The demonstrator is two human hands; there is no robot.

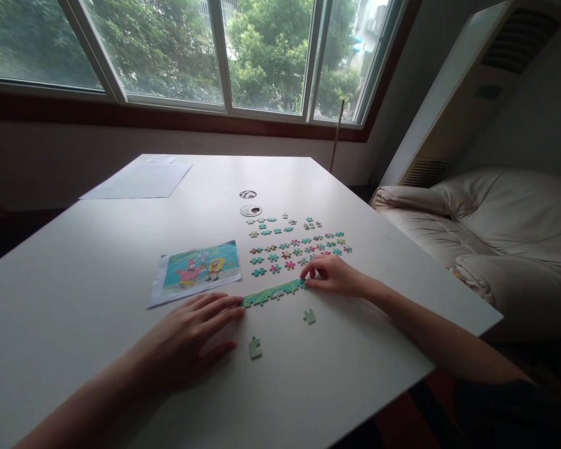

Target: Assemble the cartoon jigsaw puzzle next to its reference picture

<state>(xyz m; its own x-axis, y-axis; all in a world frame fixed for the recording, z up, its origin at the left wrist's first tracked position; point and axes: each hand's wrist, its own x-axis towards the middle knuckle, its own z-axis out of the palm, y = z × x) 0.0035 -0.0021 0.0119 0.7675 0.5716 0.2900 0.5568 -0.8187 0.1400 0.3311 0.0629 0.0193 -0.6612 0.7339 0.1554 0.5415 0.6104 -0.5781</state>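
Note:
A joined strip of green puzzle pieces (273, 292) lies on the white table (98, 268). My left hand (191, 333) rests flat, fingers stretched out, its fingertips touching the strip's left end. My right hand (331, 274) has its fingers curled and pressed down on the strip's right end. Two loose pieces lie nearer me: one (255, 348) by my left hand, another (309, 316) below the strip. Several loose pieces (297, 243) are laid out in rows just beyond my right hand. A cartoon reference picture (196, 271) lies left of them.
A sheet of paper (138, 181) lies at the table's far left. Two round cable holes (250, 202) sit mid-table. A cream cushioned sofa (495, 237) stands right of the table, a white air-conditioner unit (453, 93) behind it. Windows run along the far wall.

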